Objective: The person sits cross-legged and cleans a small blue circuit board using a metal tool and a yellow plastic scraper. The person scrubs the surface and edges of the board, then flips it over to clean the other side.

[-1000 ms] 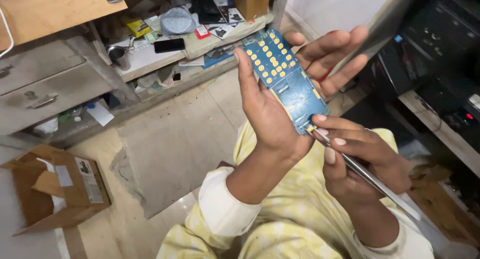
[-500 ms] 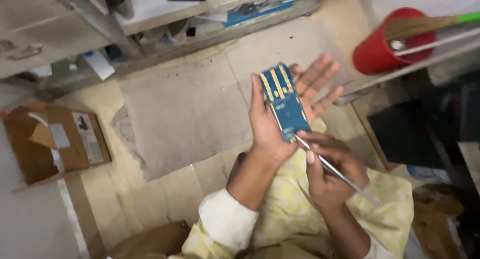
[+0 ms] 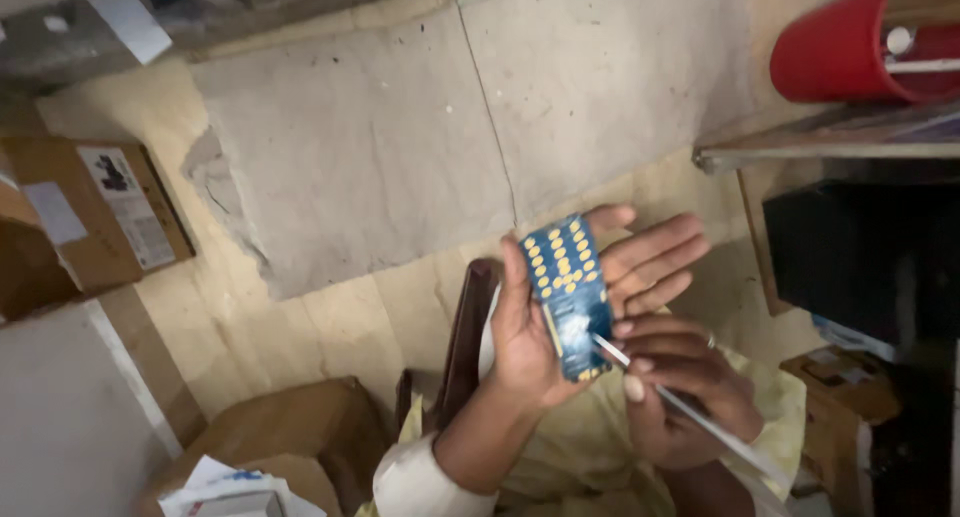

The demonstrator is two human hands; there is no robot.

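- Head view: the left hand [image 3: 535, 342] gripped a blue circuit board [image 3: 568, 292] upright — its fingers [image 3: 650, 262] spread behind it as backing — so the gold pads faced the eyes.
- The right hand [image 3: 680, 387] pinched a thin metal tool [image 3: 690, 407], tip on the board's lower end.
- Below lay a stone floor [image 3: 380, 167], with a cardboard box [image 3: 95, 217] and a red bucket [image 3: 835, 47].

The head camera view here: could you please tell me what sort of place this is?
Probably a small electronics repair workshop. The left hand holds a blue circuit board while the right hand works it with a thin metal tool; a cardboard box sits on the stone floor, a red cup on a shelf.
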